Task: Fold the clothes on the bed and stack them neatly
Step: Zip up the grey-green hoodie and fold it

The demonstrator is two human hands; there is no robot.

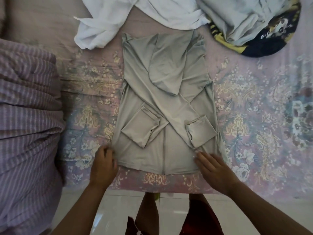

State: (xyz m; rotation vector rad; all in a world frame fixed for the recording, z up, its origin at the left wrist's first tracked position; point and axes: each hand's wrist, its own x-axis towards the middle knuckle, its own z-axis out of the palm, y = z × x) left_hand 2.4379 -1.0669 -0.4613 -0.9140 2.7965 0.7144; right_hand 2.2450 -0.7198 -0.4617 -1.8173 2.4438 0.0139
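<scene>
Head view, looking down at the bed (254, 102). A grey zip-front hooded jacket (162, 106) lies flat at the centre of the frame on the floral bedsheet, its long axis running from the hem at lower centre up to the shoulders at upper centre, so that it points straight away from the person. The hood (166, 68) is folded down over the chest, and both sleeves are crossed over the body with the cuffs doubled back, one at lower left of the garment (140, 126) and one at lower right (201, 133). The zip (163, 150) marks the midline. Both hands sit at the near hem, one at each corner, about equally near to the garment. The left hand (104, 162) is at the lower left corner with fingers curled at the fabric edge; it appears to pinch the hem, though the grip itself is partly hidden. The right hand (212, 165) lies flat with straight, spread fingers on the lower right corner, pressing the cloth and holding nothing. The likely next fold, judged from this layout, carries the hem away from the person along the long axis toward the shoulders, which would need the right hand to take hold as well. Unfolded items wait at the top of the frame: a white garment (135, 16) at upper centre, and a pale grey garment (237, 19) with a printed dark piece (264, 43) at upper right. A striped quilt (27, 106) fills the left edge.
</scene>
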